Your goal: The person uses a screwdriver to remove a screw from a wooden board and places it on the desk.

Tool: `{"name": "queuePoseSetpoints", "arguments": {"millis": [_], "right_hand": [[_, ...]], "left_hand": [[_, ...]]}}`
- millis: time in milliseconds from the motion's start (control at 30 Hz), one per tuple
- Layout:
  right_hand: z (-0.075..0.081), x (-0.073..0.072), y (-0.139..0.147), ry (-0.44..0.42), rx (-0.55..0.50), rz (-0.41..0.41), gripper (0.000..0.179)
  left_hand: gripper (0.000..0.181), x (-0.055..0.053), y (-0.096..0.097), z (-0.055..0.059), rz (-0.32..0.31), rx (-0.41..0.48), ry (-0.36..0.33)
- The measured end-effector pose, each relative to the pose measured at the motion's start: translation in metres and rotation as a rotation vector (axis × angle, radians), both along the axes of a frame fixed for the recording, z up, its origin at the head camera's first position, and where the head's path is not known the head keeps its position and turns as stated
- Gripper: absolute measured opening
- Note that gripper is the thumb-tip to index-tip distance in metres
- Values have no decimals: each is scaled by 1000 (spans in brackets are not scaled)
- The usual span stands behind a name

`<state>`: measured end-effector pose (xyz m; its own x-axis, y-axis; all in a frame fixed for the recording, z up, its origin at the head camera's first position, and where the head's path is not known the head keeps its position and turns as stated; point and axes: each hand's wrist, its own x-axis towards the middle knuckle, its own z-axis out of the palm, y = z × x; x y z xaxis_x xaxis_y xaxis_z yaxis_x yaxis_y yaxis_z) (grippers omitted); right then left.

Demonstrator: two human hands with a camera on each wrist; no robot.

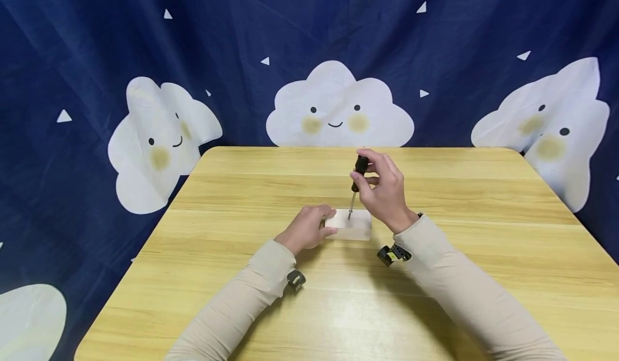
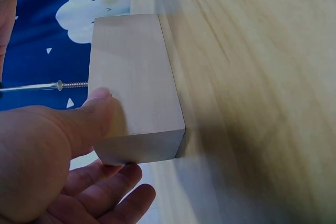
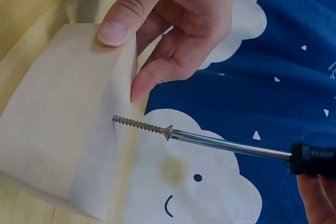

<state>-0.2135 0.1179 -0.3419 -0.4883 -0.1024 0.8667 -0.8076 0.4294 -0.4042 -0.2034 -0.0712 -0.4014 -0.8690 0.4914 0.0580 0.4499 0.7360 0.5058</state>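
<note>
A pale wooden block (image 1: pixel 361 220) lies on the table. My left hand (image 1: pixel 306 228) holds its left end, with the thumb on the near side and the fingers on the far side. A countersunk screw (image 3: pixel 139 124) stands in the block's top face, most of its thread exposed. The tip of a screwdriver (image 3: pixel 226 142) meets the screw head. Above the block, my right hand (image 1: pixel 388 193) grips the black screwdriver handle (image 1: pixel 361 165) between thumb and fingers. The handle leans slightly to the right in the head view.
The wood-grain table (image 1: pixel 242 189) extends around the block. Behind it hangs a dark blue curtain (image 1: pixel 309 22) with white clouds and small triangles. Black wrist straps, one a wrist mount (image 1: pixel 394 254) under the right sleeve, sit at both cuffs.
</note>
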Motion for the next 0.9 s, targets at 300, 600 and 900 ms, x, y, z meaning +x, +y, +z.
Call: {"name": "queuePoseSetpoints", "arguments": {"millis": [300, 600, 900], "right_hand": [[-1, -2, -2, -9, -31, 93, 52], [3, -4, -2, -30, -94, 89, 44], [3, -5, 0, -84, -31, 211, 43]], "left_hand": [[42, 1, 0, 1, -12, 7, 5], [44, 1, 0, 2, -5, 5, -21], [43, 1, 0, 2, 5, 0, -28]]}}
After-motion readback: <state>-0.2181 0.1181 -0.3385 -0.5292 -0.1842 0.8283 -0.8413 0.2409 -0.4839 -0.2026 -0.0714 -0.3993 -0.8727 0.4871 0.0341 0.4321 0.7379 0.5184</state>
